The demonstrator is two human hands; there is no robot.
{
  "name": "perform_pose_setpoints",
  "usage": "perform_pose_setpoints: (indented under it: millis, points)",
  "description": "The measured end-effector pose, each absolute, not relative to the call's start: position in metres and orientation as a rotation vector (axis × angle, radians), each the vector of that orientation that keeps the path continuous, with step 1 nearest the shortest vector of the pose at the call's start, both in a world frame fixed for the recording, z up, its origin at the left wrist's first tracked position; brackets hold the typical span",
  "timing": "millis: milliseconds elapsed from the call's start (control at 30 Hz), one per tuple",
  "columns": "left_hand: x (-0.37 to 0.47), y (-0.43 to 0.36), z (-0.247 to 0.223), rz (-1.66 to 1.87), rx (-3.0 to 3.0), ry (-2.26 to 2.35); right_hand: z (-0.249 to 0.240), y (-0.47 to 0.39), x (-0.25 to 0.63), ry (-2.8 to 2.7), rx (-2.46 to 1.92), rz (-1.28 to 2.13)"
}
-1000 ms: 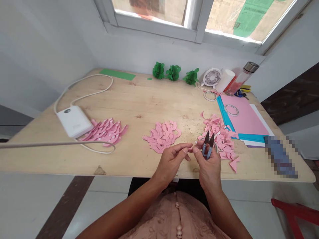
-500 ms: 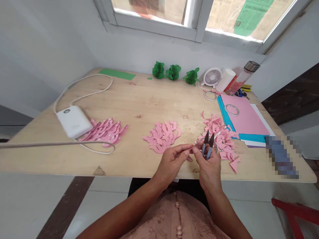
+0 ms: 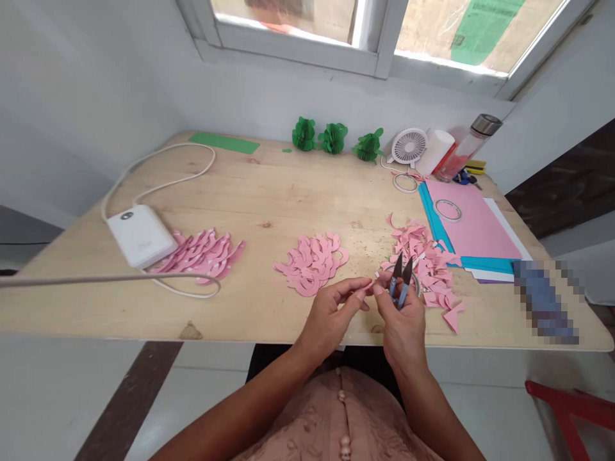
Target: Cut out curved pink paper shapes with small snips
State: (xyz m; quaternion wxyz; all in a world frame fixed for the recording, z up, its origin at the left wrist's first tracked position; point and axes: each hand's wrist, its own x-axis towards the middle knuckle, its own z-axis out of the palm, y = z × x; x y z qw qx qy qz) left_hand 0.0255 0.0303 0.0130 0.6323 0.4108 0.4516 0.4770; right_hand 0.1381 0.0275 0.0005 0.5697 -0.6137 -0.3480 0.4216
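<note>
Pink paper piece (image 3: 368, 287), long axis approx. 8-to-2 o'clock, is pinched above the surface (image 3: 288, 205) btwn. L hand (image 3: 329, 314) and R hand (image 3: 407, 315) fingers, equally nr.; R hand also grips snips (image 3: 407, 275), tips twd. 12. Cutouts (image 3: 314, 262) lie at 10.

A craft corner, home or workshop unclear: scissors (image 3: 407, 275), pink paper scraps (image 3: 435, 272) and coloured sheets (image 3: 473, 234) at a wooden table (image 3: 288, 202) below a window (image 3: 384, 45).
</note>
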Motion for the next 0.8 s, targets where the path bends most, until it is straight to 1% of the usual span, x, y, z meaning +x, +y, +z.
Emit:
perform_pose_setpoints:
  millis: [200, 800]
  points:
    - [0.026, 0.029, 0.009, 1.086, 0.988, 1.053, 0.004, 0.028, 0.137, -0.815, -1.434, 1.006]
    - [0.026, 0.03, 0.006, 1.087, 1.094, 1.075, -0.008, 0.027, 0.142, -0.799, -1.422, 1.035]
